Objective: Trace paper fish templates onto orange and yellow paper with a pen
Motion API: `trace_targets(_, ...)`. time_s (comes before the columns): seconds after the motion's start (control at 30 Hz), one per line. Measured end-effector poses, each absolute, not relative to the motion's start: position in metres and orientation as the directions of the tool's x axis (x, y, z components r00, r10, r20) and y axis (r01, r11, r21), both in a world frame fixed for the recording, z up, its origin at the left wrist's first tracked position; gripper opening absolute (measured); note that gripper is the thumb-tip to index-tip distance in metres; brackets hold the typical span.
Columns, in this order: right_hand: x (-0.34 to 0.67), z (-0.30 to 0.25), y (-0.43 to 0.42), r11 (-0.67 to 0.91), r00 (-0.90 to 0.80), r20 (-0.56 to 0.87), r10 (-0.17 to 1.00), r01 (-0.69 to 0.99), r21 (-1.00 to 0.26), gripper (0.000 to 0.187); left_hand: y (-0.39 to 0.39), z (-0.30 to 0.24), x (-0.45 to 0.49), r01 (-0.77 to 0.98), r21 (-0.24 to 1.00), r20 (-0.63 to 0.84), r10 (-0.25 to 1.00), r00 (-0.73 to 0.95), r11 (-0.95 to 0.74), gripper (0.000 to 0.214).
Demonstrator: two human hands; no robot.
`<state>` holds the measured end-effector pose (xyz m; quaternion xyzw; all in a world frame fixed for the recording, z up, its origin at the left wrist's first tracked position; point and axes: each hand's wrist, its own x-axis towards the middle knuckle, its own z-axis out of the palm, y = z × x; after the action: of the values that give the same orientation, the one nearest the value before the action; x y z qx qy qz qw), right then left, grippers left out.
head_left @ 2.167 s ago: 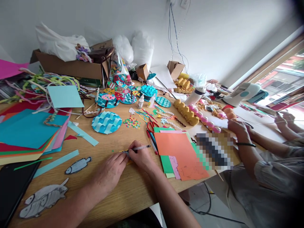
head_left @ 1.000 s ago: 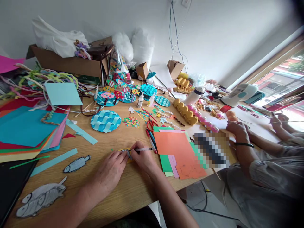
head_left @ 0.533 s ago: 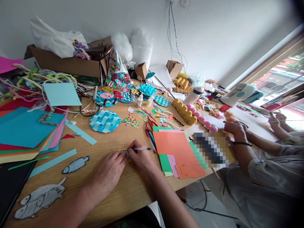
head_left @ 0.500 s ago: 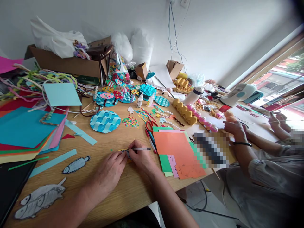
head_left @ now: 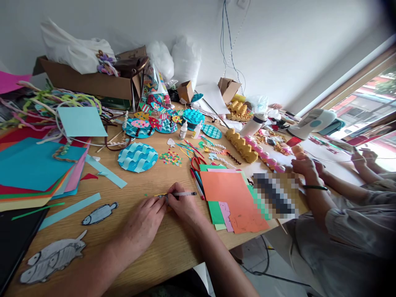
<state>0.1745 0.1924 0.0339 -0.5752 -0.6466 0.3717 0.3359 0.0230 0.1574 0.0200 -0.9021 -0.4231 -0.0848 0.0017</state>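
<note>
My right hand (head_left: 183,203) is closed around a white pen with a dark end (head_left: 185,194), tilted low over the wooden table. Beside it, my left hand (head_left: 147,218) lies flat with its fingers stretched out, fingertips at a small piece with dark lines and a yellow edge (head_left: 161,196). My fingers mostly cover this piece, and the pen tip is hidden. Left of my hands lie a small grey paper fish (head_left: 99,213) and overlapping grey paper fish with black outlines (head_left: 54,256).
Orange paper (head_left: 227,185) lies on green sheets to the right, near markers (head_left: 197,183) and red-handled scissors (head_left: 197,162). A blue woven paper disc (head_left: 137,157) and confetti (head_left: 170,158) lie ahead. Coloured sheets (head_left: 34,165) are stacked left. Another person's hands (head_left: 305,167) work at right.
The view has shifted very slightly. My hands stay in nearly the same place, with the pen still in my right hand.
</note>
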Motion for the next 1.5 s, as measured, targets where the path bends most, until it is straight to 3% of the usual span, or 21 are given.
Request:
trace_targets(1.03,0.180,0.027,0.179,0.082,-0.009,0.089,0.996,0.491,-0.867,0.004,0.158,0.015,0.022,0.754,0.039,0.166,0.748,0.643,-0.656,0.049)
trace_targets(1.5,0.178,0.034,0.175,0.107,-0.047,0.098,0.994,0.558,-0.823,0.006,0.157,0.015,0.021,0.767,0.035,0.170,0.760,0.627,-0.641,0.049)
